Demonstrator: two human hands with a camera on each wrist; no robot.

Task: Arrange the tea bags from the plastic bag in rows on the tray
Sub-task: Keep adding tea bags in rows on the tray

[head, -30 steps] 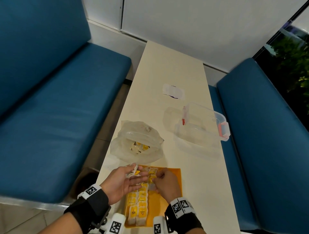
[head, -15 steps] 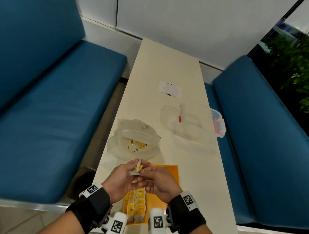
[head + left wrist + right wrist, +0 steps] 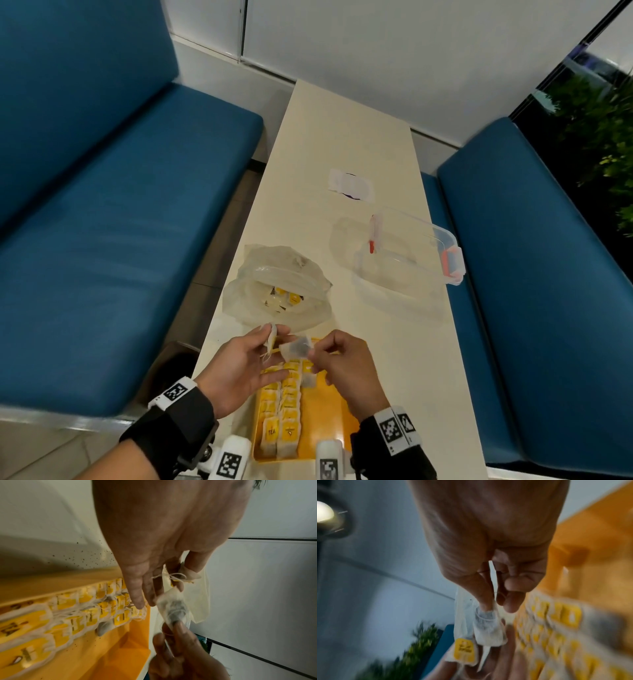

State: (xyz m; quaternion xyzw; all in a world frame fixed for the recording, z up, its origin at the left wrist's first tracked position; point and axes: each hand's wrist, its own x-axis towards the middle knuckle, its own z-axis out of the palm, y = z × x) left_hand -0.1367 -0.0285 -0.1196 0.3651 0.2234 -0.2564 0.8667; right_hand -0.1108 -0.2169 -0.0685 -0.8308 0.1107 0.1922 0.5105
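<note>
An orange tray [image 3: 325, 414] lies at the table's near edge with two rows of yellow-tagged tea bags [image 3: 282, 407] along its left side. Above its far end my left hand [image 3: 272, 335] pinches a tea bag [image 3: 271, 342] between thumb and forefinger, its string hanging loose. Just to the right, my right hand [image 3: 313, 350] pinches a second tea bag [image 3: 296, 347], which shows grey in the left wrist view [image 3: 173, 608] and the right wrist view [image 3: 488, 626]. The crumpled plastic bag [image 3: 277, 270] lies open beyond the tray with a few tea bags inside.
A clear lidded container [image 3: 411, 253] with red clips stands on the right of the narrow cream table [image 3: 342, 144]. A white paper [image 3: 351, 180] lies farther back. Blue bench seats [image 3: 120, 240] flank both sides. The tray's right half [image 3: 111, 653] is bare orange.
My right hand left the rows on the tray, rose to meet the left hand, took hold of one tea bag there and drew it a little to the right.
</note>
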